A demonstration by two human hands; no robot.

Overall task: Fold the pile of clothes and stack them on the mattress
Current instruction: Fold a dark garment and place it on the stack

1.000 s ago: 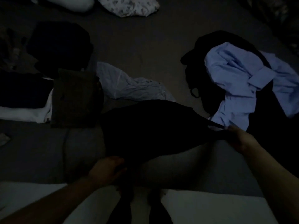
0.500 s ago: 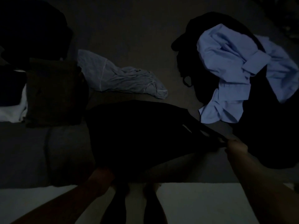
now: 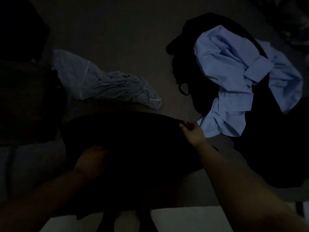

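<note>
Very dim. Black garment point(image 3: 133, 148) spread on the mattress point(image 3: 125, 39), directly in front of the person. Right hand point(image 3: 192, 133) at its far right corner, fingers curled onto the edge, apparently pinching it. Left hand point(image 3: 92, 158) lies on the near left part; whether it grips or only presses, cannot tell.

Risks (judged): black cloth in this light hides hems and seams, so the fold may go crooked; a one-corner pull could drag the garment askew or bunch it; it could snag the blue shirt point(image 3: 234, 77) just beside the right hand.

Counts: two hands; one black garment in work; one blue shirt on a dark heap point(image 3: 275, 156); one grey garment point(image 3: 108, 82), crumpled; dark folded stack point(image 3: 28, 101) at left, number indistinct.
</note>
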